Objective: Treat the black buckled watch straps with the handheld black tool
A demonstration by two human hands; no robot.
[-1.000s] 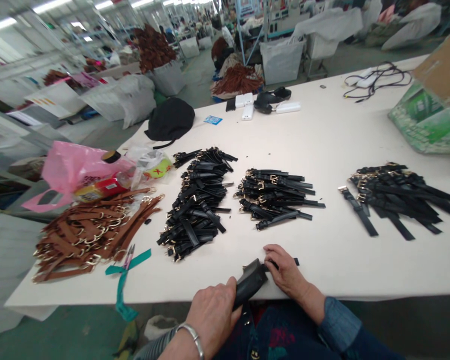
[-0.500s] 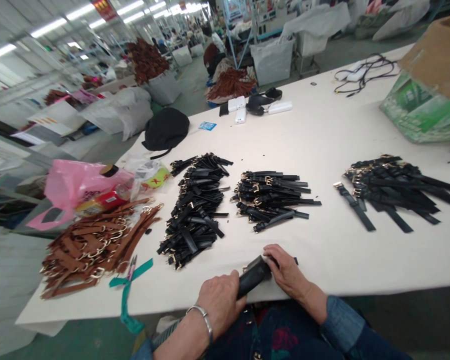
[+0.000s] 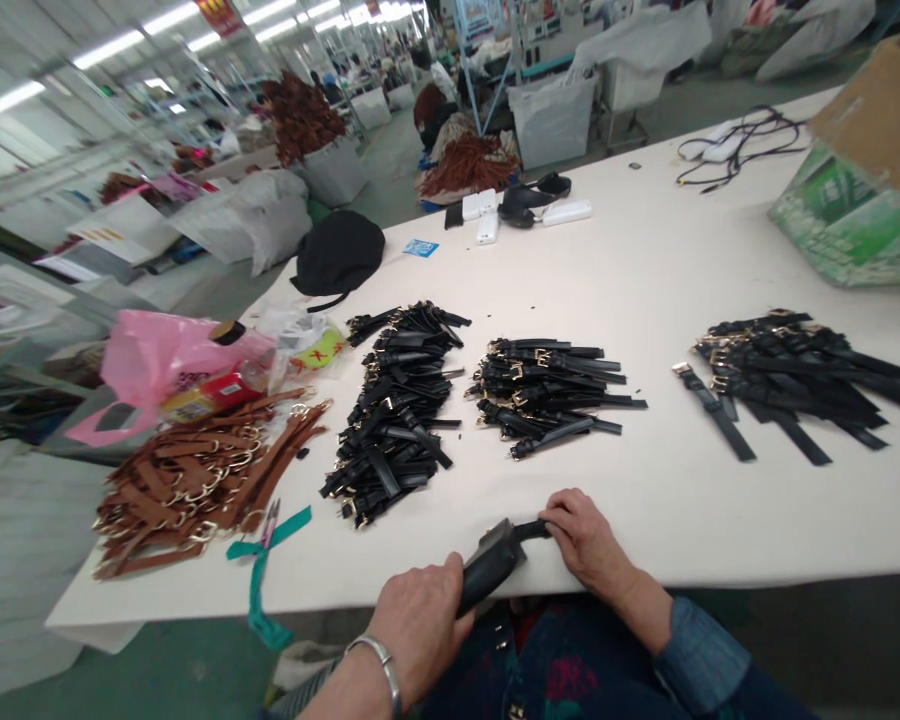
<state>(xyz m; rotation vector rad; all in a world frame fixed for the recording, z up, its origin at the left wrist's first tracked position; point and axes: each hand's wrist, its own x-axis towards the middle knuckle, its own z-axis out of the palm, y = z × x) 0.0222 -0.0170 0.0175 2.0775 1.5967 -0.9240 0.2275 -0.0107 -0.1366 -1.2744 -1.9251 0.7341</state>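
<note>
My left hand [image 3: 420, 615] is wrapped round a thick, smooth black object [image 3: 491, 565] with a rounded, handle-like body; its kind I cannot make out. It is tilted up to the right at the front edge of the table. From its far end a narrow black strap [image 3: 531, 530] runs to my right hand [image 3: 585, 540], which pinches it between thumb and fingers. Ahead of my hands lie a small pile of black buckled straps [image 3: 547, 385] and a taller heap of black straps [image 3: 397, 420] to its left.
A third black strap pile [image 3: 787, 375] lies right. Brown straps with metal rings [image 3: 195, 480], a pink bag [image 3: 157, 365] and scissors with green ribbon [image 3: 268, 535] are left. Farther back are a black cap [image 3: 339, 252], white devices [image 3: 487, 228], cables [image 3: 750, 145] and a green-brown box [image 3: 862, 200].
The black object in my left hand has shifted left and slightly down, away from my right hand. My right hand has moved a little right, and the strap between them now shows.
</note>
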